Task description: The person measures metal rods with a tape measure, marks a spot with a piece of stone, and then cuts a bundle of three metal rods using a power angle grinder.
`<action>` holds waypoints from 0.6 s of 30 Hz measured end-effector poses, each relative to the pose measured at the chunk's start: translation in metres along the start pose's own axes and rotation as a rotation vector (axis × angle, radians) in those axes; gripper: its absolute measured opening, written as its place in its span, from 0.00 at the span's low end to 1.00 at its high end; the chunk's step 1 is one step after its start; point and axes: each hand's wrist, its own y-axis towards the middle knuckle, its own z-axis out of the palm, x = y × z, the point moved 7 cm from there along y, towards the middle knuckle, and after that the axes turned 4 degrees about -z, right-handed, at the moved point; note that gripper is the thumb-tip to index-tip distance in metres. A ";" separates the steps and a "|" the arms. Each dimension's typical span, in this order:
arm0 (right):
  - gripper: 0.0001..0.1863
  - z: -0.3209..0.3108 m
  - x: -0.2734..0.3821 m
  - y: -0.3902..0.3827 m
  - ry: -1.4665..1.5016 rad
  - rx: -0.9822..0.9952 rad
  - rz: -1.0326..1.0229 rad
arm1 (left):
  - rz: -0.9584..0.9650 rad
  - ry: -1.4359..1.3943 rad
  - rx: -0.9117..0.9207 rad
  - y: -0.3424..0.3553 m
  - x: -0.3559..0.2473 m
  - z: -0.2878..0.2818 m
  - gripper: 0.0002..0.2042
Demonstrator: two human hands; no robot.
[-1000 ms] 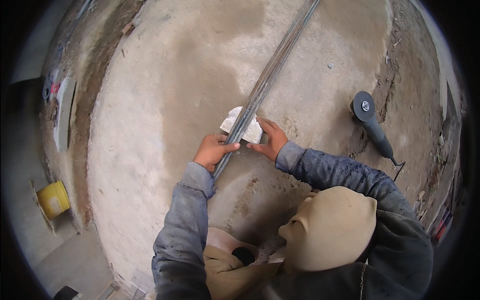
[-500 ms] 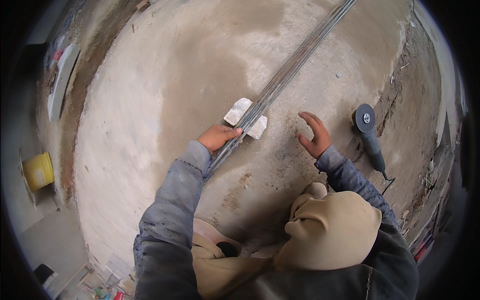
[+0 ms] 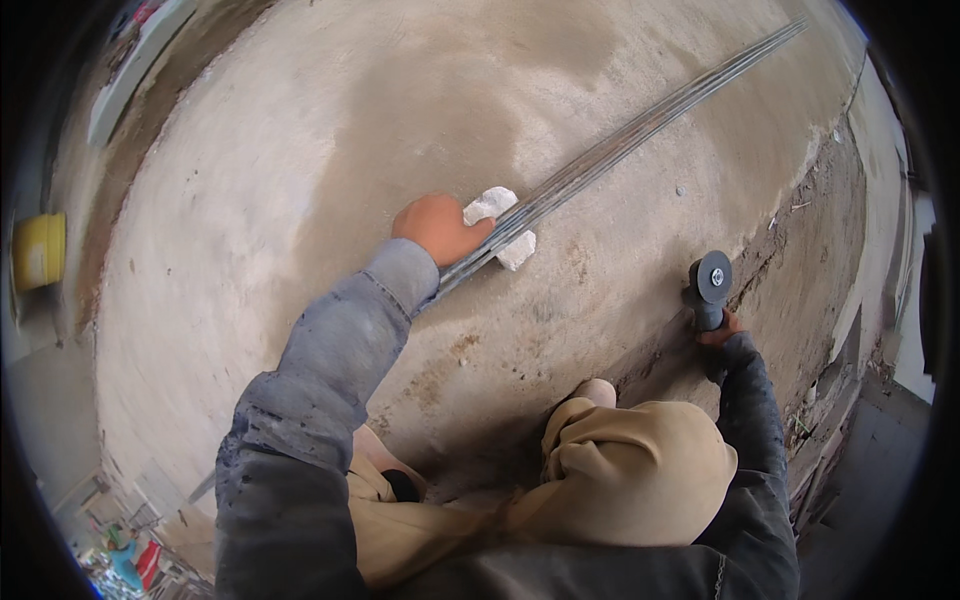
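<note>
My left hand (image 3: 438, 229) is closed around the near end of a bundle of long thin steel rods (image 3: 620, 147). The rods rest across a whitish broken block (image 3: 515, 250) on the floor and run away to the far right. To my right, my right hand (image 3: 722, 332) grips an angle grinder (image 3: 708, 315) by its dark body. The grinder's round disc (image 3: 714, 277) points away from me, apart from the rods. Most of the right hand's fingers are hidden by the tool and my sleeve.
A bare concrete floor (image 3: 240, 180) with darker patches lies under the rods. Along the right runs a strip of loose dirt (image 3: 800, 250). A yellow bucket (image 3: 40, 250) stands at the far left, and a pale slab (image 3: 135, 70) lies beyond it. My bent knee (image 3: 650, 470) is close in front.
My right hand has gone from hovering open over the floor to holding the angle grinder. The left hand stays on the rods. The whole view has turned somewhat.
</note>
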 end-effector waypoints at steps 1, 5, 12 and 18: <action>0.35 0.003 -0.007 0.006 0.097 0.017 0.004 | 0.085 -0.042 0.011 -0.007 -0.014 0.003 0.25; 0.23 0.027 0.031 -0.005 0.507 0.060 -0.159 | 0.355 -0.199 0.521 -0.059 -0.095 0.066 0.24; 0.31 -0.012 0.251 -0.049 1.173 0.036 -0.500 | 0.546 -0.702 0.314 -0.102 -0.198 0.111 0.50; 0.37 -0.034 0.307 -0.050 1.463 0.268 -0.656 | 0.579 -0.786 0.159 -0.104 -0.208 0.078 0.56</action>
